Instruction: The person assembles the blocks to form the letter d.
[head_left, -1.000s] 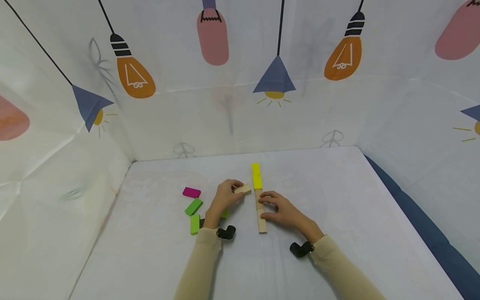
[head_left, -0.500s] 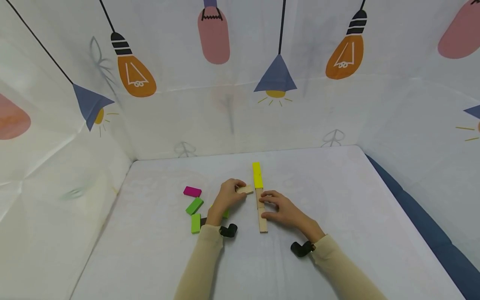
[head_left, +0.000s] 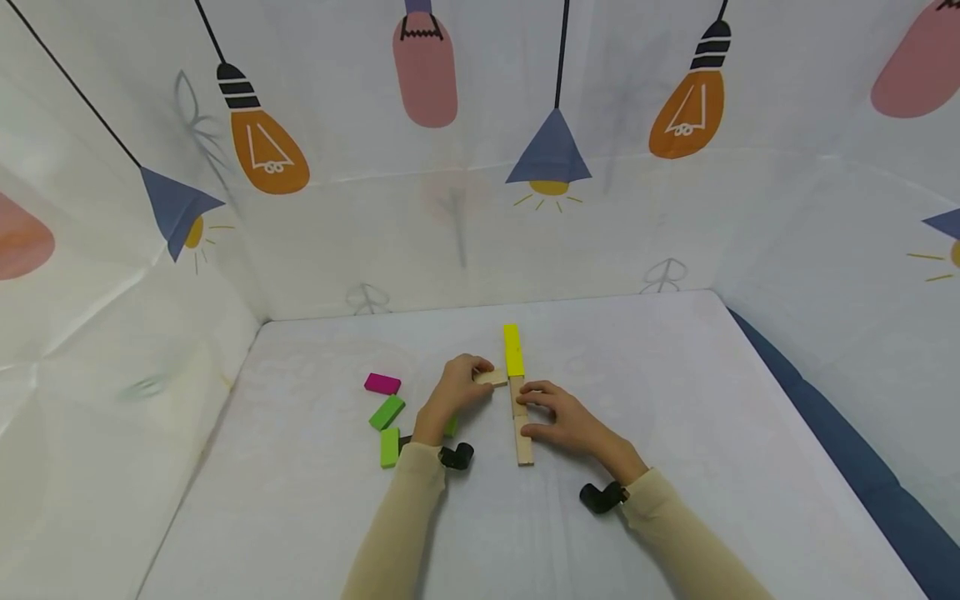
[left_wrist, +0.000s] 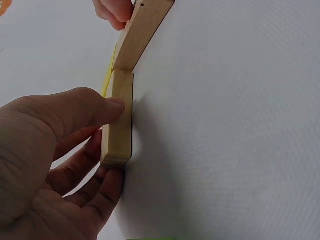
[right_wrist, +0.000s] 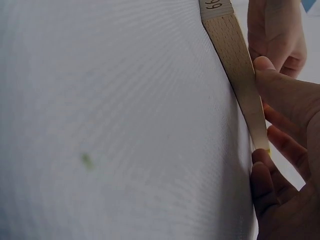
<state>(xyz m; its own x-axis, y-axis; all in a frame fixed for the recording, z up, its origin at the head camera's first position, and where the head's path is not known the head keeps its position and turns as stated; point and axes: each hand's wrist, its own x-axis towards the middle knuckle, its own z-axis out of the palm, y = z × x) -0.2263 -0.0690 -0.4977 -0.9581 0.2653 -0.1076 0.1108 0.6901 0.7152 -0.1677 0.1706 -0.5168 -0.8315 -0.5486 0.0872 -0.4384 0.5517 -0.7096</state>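
My left hand (head_left: 453, 392) pinches a plain wooden block (left_wrist: 120, 120), with the thumb on top and fingers below its near end. The far end of that block sits right at a straight row made of a yellow piece (head_left: 513, 350) and two plain wooden blocks (head_left: 524, 442). My right hand (head_left: 566, 421) rests along the row's right side, its fingertips and thumb touching the wooden blocks without wrapping round them. In the right wrist view, the near end of a wooden block (right_wrist: 235, 60) bears dark markings. The left palm hides part of the held block in the head view.
Left of my left forearm lie a magenta block (head_left: 383, 384), a green block (head_left: 387, 412) and a lighter green block (head_left: 389, 448). A dark block and another green one (head_left: 451, 427) are partly hidden by the wrist. A white cloth (head_left: 637, 367) covers the table.
My left hand has shifted slightly right, bringing the held block closer to the row and turning it more squarely to it. My right hand stays in place.
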